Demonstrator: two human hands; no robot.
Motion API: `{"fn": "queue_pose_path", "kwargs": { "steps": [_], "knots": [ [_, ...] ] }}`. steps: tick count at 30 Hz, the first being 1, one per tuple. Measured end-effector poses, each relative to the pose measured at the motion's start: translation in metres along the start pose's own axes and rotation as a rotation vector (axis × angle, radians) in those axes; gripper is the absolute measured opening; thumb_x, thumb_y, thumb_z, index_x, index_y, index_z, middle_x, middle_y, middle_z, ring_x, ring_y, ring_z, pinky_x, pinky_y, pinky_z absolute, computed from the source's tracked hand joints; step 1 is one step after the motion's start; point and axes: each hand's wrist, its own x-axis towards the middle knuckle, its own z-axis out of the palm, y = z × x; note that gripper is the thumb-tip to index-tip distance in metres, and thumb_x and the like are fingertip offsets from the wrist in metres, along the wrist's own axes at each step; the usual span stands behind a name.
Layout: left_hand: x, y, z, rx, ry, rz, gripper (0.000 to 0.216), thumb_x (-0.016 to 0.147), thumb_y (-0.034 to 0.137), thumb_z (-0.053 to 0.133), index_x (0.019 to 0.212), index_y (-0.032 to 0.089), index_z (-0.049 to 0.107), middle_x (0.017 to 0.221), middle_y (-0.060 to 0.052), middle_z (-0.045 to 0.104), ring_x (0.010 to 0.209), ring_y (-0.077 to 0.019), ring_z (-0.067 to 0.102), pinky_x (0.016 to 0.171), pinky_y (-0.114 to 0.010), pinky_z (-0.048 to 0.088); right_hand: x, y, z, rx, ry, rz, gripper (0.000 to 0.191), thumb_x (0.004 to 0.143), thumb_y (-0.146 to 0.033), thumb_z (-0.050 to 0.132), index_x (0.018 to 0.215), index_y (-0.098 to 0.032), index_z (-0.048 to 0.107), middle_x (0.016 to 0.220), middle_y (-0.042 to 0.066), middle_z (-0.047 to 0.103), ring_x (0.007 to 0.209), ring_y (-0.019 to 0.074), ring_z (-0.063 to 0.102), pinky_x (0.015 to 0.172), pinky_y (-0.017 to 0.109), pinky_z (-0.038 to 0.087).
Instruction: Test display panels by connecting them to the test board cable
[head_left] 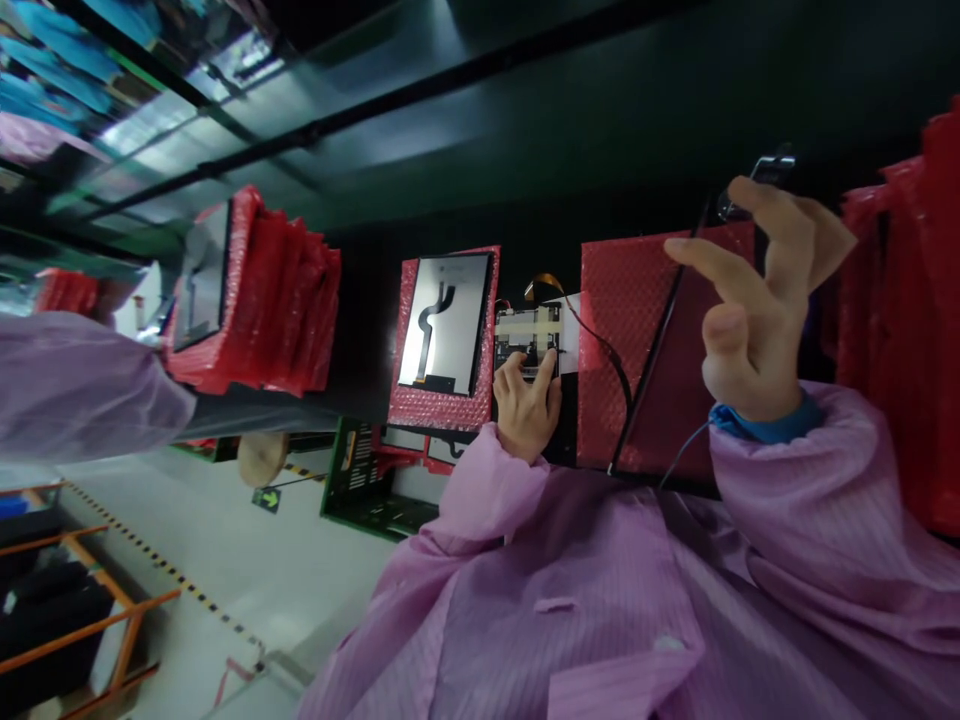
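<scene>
My left hand [527, 405] rests with bent, separated fingers on a small circuit board fixture [529, 330] with pale tape strips. A thin ribbon cable [592, 335] runs from the fixture toward a dark glossy panel [675, 410], whose long edge slants over a red bubble-wrap sheet [619, 290]. Above the panel, my right hand [765, 300] has its fingers spread, the index fingertip at the panel's upper edge; whether it touches is unclear. Left of the fixture, a display panel [450, 320] with a black flex cable lies back up on a red bubble-wrap bag [442, 408].
A stack of red bubble-wrap bags [281, 300] with a panel on it stands at left; more red bags [900, 350] rise at right. A co-worker's sleeve [82, 385] reaches in from the left. A green crate [367, 490] sits below the bench edge. A metal clip-like object [772, 170] lies behind my right hand.
</scene>
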Motion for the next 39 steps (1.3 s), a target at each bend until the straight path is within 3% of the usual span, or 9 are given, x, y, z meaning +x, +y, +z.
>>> {"fn": "queue_pose_path", "kwargs": {
  "steps": [10, 16, 19, 23, 26, 29, 34, 39],
  "knots": [
    [0.000, -0.001, -0.002, -0.043, -0.059, -0.018, 0.044, 0.105, 0.041, 0.041, 0.135, 0.027, 0.070, 0.128, -0.017, 0.056, 0.113, -0.0306, 0.052, 0.100, -0.049, 0.043, 0.000, -0.003, -0.001, -0.039, -0.016, 0.039, 0.060, 0.106, -0.060, 0.019, 0.135, -0.032, 0.065, 0.156, 0.002, 0.046, 0.140, 0.0275, 0.041, 0.119, 0.053, 0.030],
    [-0.001, 0.000, -0.001, -0.061, -0.038, -0.006, 0.045, 0.106, 0.041, 0.041, 0.136, 0.023, 0.068, 0.130, -0.018, 0.060, 0.114, -0.0310, 0.056, 0.101, -0.049, 0.044, 0.002, -0.007, -0.003, -0.032, -0.006, 0.064, 0.061, 0.105, -0.062, 0.020, 0.131, -0.031, 0.067, 0.148, 0.006, 0.051, 0.132, 0.0302, 0.047, 0.113, 0.057, 0.034],
    [-0.002, -0.003, -0.008, -0.159, 0.016, 0.078, 0.050, 0.106, 0.041, 0.041, 0.145, 0.015, 0.058, 0.136, -0.020, 0.059, 0.122, -0.0308, 0.056, 0.107, -0.048, 0.044, 0.006, -0.019, -0.020, 0.043, -0.108, 0.167, 0.053, 0.103, -0.060, 0.035, 0.128, -0.025, 0.065, 0.124, 0.011, 0.058, 0.112, 0.0271, 0.057, 0.100, 0.052, 0.046],
    [0.000, -0.008, -0.015, -0.384, -0.056, 0.392, 0.058, 0.106, 0.044, 0.042, 0.155, 0.013, 0.042, 0.143, -0.019, 0.058, 0.137, -0.0286, 0.051, 0.115, -0.045, 0.043, 0.008, -0.035, -0.056, 0.098, -0.260, 0.436, 0.043, 0.091, -0.049, 0.061, 0.127, -0.024, 0.057, 0.103, 0.005, 0.062, 0.086, 0.0192, 0.062, 0.075, 0.039, 0.052],
    [0.001, -0.010, -0.013, -0.382, -0.135, 0.518, 0.056, 0.103, 0.043, 0.050, 0.151, 0.014, 0.048, 0.141, -0.018, 0.062, 0.139, -0.0288, 0.052, 0.120, -0.047, 0.040, 0.005, -0.041, -0.078, 0.015, -0.245, 0.697, 0.048, 0.078, -0.037, 0.070, 0.122, -0.026, 0.057, 0.089, 0.001, 0.061, 0.070, 0.0160, 0.060, 0.061, 0.034, 0.046],
    [0.002, -0.009, -0.008, -0.370, -0.178, 0.497, 0.052, 0.102, 0.038, 0.053, 0.149, 0.014, 0.051, 0.143, -0.018, 0.062, 0.141, -0.0294, 0.051, 0.123, -0.051, 0.036, 0.003, -0.046, -0.088, -0.014, -0.137, 0.827, 0.043, 0.070, -0.024, 0.070, 0.111, -0.026, 0.058, 0.082, 0.000, 0.058, 0.067, 0.0148, 0.058, 0.059, 0.033, 0.043],
    [0.003, -0.008, -0.008, -0.374, -0.142, 0.485, 0.054, 0.102, 0.038, 0.053, 0.150, 0.013, 0.048, 0.142, -0.018, 0.063, 0.142, -0.0290, 0.052, 0.123, -0.052, 0.037, -0.001, -0.043, -0.075, 0.112, 0.039, 0.778, 0.037, 0.073, -0.017, 0.068, 0.105, -0.027, 0.053, 0.074, -0.002, 0.048, 0.054, 0.0118, 0.042, 0.050, 0.032, 0.029],
    [0.005, -0.009, -0.010, -0.392, -0.165, 0.461, 0.053, 0.103, 0.033, 0.050, 0.149, 0.009, 0.047, 0.142, -0.017, 0.064, 0.142, -0.0298, 0.052, 0.122, -0.051, 0.039, -0.014, 0.002, -0.033, 0.500, -0.023, 0.873, 0.042, 0.069, -0.022, 0.070, 0.102, -0.027, 0.045, 0.081, 0.000, 0.057, 0.067, 0.0153, 0.054, 0.056, 0.031, 0.036]
  ]
}}
